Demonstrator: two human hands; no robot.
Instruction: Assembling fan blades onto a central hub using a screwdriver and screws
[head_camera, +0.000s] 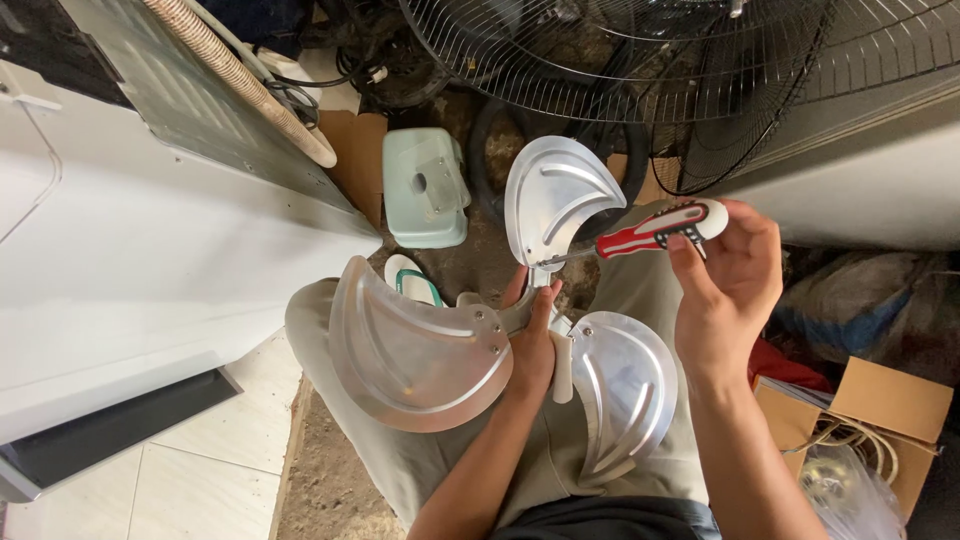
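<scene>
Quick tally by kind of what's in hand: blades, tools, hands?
Metal fan blades: 3, upper, left, right
Screwdriver, red and white handle: 1
Hands at work: 2, left hand at the blade hub, right hand on the screwdriver
Total: 6

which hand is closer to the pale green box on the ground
Left. The left hand grips the hub of the metal fan blade, just below and right of the green box. The right hand, holding the screwdriver, is farther right.
</scene>
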